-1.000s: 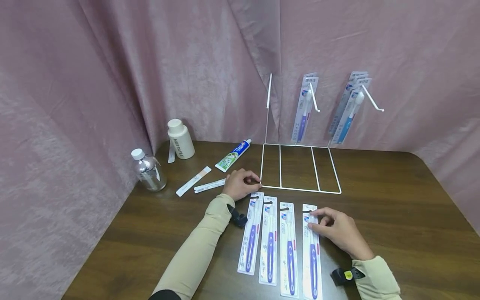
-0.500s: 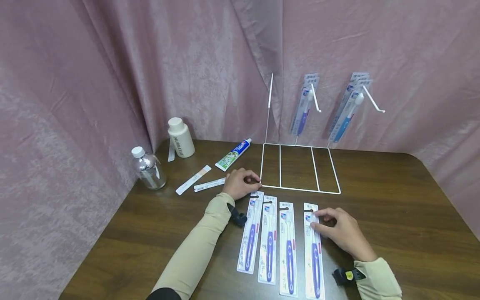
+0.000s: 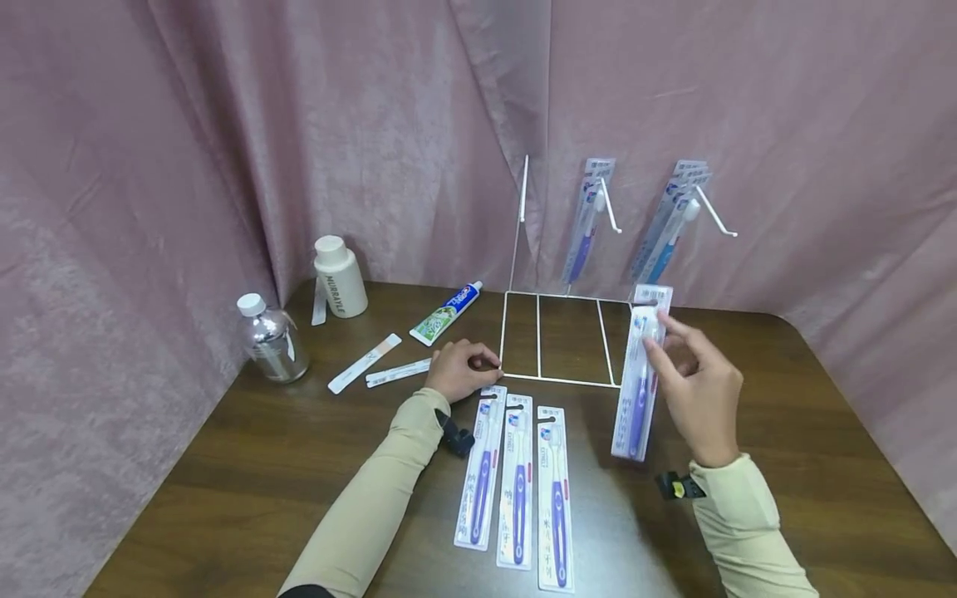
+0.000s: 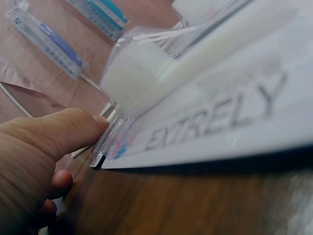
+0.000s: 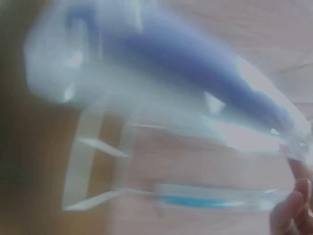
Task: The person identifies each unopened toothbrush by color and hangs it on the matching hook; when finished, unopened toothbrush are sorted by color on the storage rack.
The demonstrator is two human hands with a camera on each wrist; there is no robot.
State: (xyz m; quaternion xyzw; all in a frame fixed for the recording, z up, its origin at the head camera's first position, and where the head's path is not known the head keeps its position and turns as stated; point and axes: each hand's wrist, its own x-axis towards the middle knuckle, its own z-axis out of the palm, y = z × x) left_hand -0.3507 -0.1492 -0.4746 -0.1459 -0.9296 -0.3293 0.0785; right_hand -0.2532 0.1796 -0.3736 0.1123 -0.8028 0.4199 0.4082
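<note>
My right hand (image 3: 691, 374) pinches a packaged purple toothbrush (image 3: 640, 374) near its top and holds it upright in the air, in front of the white wire rack (image 3: 561, 332). The right wrist view shows that pack (image 5: 171, 83) blurred and close. My left hand (image 3: 458, 368) rests with curled fingers at the near left corner of the rack's base, its fingertip (image 4: 78, 129) beside a pack's corner. Three more packaged toothbrushes (image 3: 518, 477) lie side by side on the table below it. Toothbrush packs (image 3: 586, 220) hang on the rack's hooks.
At the back left stand a clear water bottle (image 3: 265, 336) and a white bottle (image 3: 340, 276). A toothpaste tube (image 3: 445, 311) and two thin white sticks (image 3: 366, 362) lie near them. Pink curtains enclose the brown table (image 3: 822, 432) on all sides.
My right hand has lifted the rightmost toothbrush pack off the table and raised it toward the rack. The left hand has stayed at the rack's corner.
</note>
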